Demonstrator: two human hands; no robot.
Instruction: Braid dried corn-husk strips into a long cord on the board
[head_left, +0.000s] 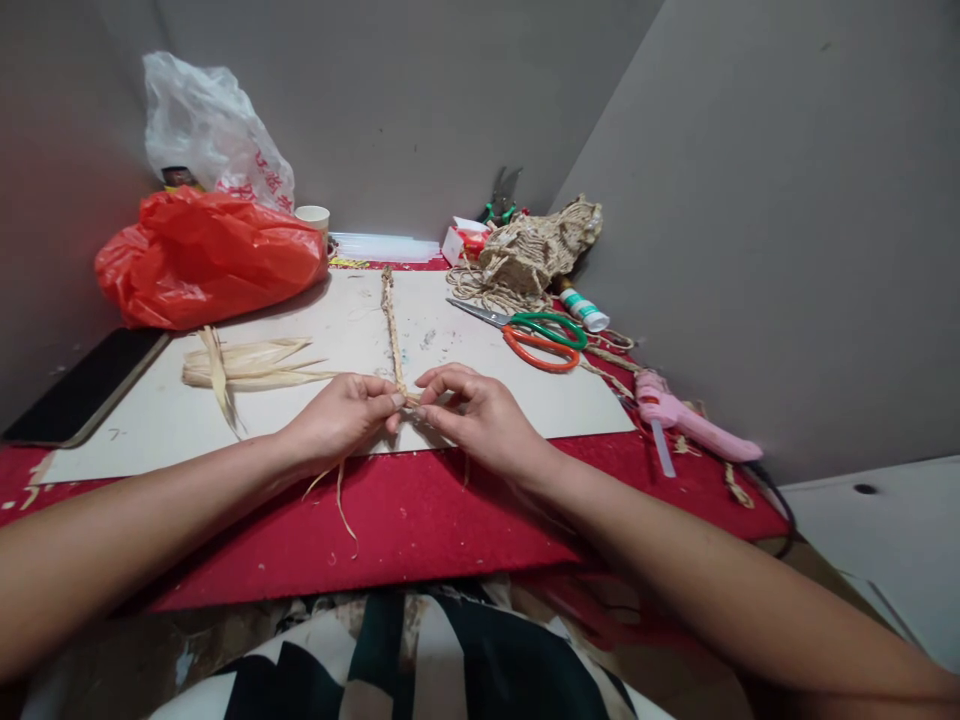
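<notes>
Fingertips of your left hand point(341, 412) and right hand point(480, 412) pinch shut on the near end of the thin, pale braided husk cord point(391, 325), running toward twelve o'clock across the cream board point(480, 385); light, limp and probably brittle, it is best gripped at the last plait.

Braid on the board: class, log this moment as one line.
left hand: pinching braid end | right hand: pinching same end | husk bundle: left, untouched | scissors: right

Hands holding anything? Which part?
Both: left hand and right hand pinch the near end of the braid, where loose strips trail out; the rest lies on the board.
</notes>
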